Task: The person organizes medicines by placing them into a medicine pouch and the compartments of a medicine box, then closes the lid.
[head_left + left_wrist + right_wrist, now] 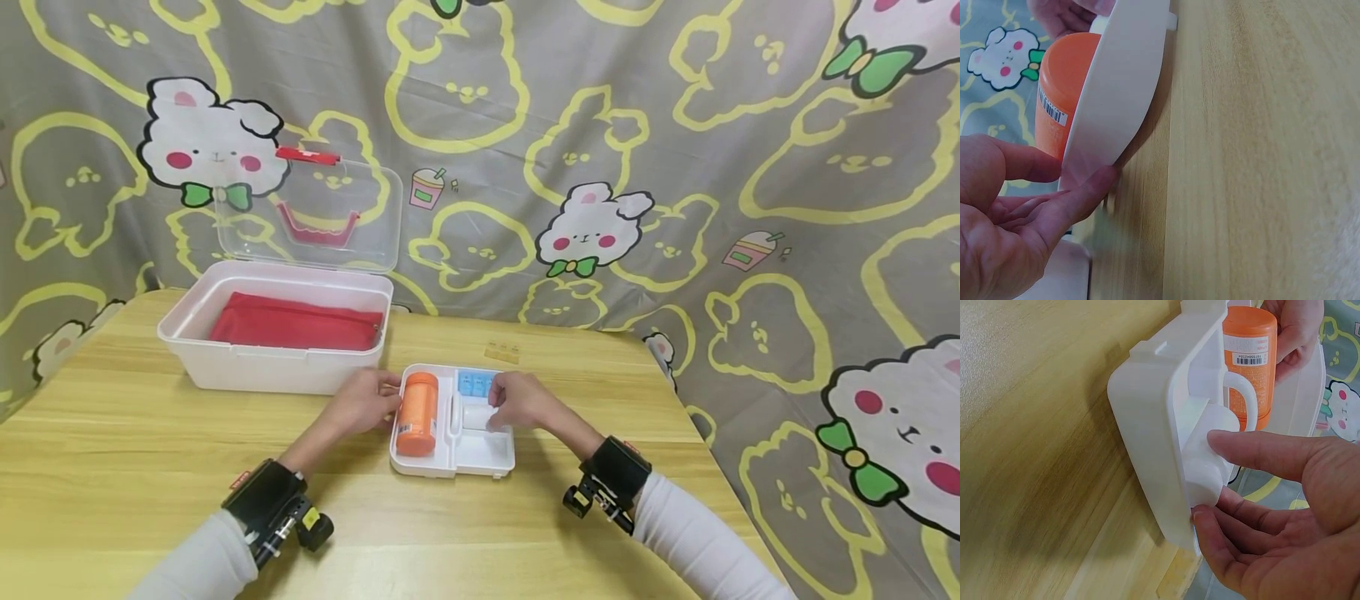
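Note:
A white compartment tray (462, 467) lies on the table, its left side holding an orange bottle (417, 414) with a barcode label. My left hand (365, 402) pinches the tray's left edge; in the left wrist view its thumb and fingers (1088, 200) meet the wall near the corner. With thumb and fingertips, my right hand (521, 400) grips a small white bottle (1209, 447) lying in the right compartment. A white handle (1246, 394) arches between the two bottles. Behind the white bottle sits a blue pill organizer (472, 382), partly covered by my right hand.
At the back left stands a whitish storage box (255, 367) with its clear lid (375, 217) raised and a red pouch (296, 323) inside. A small yellowish piece (502, 352) lies behind the tray. A patterned curtain (480, 167) hangs along the table's far edge.

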`<state>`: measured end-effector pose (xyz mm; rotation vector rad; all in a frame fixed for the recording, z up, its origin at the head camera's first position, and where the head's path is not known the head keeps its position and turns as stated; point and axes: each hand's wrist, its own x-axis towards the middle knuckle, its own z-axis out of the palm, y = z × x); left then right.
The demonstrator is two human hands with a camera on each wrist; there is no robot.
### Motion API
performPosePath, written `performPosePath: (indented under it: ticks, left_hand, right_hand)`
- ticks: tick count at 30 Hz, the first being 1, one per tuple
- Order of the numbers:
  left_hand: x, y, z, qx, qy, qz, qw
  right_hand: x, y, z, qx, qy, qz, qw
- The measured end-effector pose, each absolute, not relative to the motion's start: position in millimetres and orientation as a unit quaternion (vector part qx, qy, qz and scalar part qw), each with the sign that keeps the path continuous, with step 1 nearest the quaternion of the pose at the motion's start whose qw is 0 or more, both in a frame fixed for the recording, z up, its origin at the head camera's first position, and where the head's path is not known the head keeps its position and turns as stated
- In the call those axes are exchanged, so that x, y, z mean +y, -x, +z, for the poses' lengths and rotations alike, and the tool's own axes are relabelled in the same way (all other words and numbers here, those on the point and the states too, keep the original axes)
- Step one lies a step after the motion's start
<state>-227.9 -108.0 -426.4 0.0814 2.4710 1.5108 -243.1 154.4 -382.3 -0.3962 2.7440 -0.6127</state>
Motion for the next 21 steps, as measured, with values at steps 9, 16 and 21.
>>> performPosePath:
  ticks: [9,16,21]
  left_hand:
    - [-107.9,227.9,-427.8,0.847,-0.023,0.517,0.123]
    - [-108.2,227.6,-426.9,0.845,-0.024,0.520,0.125]
    - [-107.7,228.0,-427.1,0.848,-0.022,0.515,0.122]
  right_hand:
    - [153.7,244.4,-384.0,0.956,0.141,-0.209,0.149]
    - [153.7,243.7,-383.6,0.955,0.136,-0.214,0.153]
    - [154.3,244.3,-383.1,0.954,0.131,-0.217,0.158]
